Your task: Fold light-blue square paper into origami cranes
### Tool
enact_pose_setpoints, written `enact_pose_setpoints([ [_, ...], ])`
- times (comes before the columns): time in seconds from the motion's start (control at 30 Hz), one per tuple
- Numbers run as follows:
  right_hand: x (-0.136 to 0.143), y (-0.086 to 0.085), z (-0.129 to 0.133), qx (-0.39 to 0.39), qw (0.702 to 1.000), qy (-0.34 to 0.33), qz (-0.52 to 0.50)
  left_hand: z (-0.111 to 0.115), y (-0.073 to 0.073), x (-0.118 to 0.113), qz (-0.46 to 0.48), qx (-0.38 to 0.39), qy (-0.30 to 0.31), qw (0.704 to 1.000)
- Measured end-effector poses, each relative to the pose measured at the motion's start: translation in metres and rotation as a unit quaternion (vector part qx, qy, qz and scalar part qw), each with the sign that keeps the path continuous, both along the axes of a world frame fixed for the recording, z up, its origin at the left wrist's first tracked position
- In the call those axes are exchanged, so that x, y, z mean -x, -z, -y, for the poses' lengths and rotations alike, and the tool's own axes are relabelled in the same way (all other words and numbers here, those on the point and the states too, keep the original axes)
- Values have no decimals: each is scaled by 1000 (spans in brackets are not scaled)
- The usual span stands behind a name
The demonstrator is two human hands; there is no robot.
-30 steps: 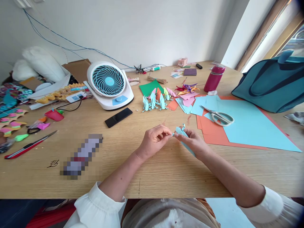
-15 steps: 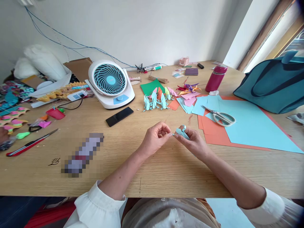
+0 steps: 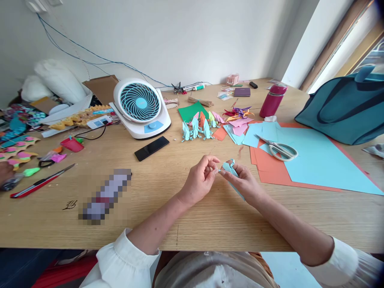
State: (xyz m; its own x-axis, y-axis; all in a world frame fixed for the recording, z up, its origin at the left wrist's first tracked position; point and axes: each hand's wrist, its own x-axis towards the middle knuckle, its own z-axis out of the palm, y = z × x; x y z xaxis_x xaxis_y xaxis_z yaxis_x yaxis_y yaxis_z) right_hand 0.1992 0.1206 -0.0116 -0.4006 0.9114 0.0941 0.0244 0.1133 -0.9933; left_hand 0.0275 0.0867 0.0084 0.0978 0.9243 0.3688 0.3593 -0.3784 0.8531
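A light-blue folded paper figure (image 3: 230, 169) is gripped in my right hand (image 3: 246, 182), with one long flap sticking out below the palm. My left hand (image 3: 200, 178) pinches a thin tip of the same figure, thumb against fingertips. Both hands are just above the table's middle. Beyond them stand several folded paper figures (image 3: 195, 129), mostly light blue, some pink, orange and yellow-green. Part of the held figure is hidden behind my right fingers.
Scissors (image 3: 280, 150) rest on light-blue paper sheets (image 3: 324, 160) at right, near a pink bottle (image 3: 273, 100) and a teal bag (image 3: 345, 108). A fan (image 3: 140, 106), black phone (image 3: 152, 148) and utility knife (image 3: 42, 182) are at left. Another person's hand (image 3: 6, 173) shows at the left edge.
My left hand has shifted slightly, its fingers curled a bit differently at the tip. The long flap below my right palm shows more. The view has tilted slightly.
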Motion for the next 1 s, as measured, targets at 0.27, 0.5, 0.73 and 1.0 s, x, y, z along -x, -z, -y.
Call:
enact_pose_setpoints([
  [0.27,2,-10,5,-12,1000,-12,20,-1,-2,2,22,5,-10,1000],
  [0.5,4,-7,5,-21,1000,-3,19,0,1,-2,52,18,8,998],
  [0.73,3,-5,5,-3,1000,11,21,1,2,-4,84,28,26,996],
  [1.0,4,-7,6,-3,1000,18,-8,2,-5,-3,122,42,20,991],
])
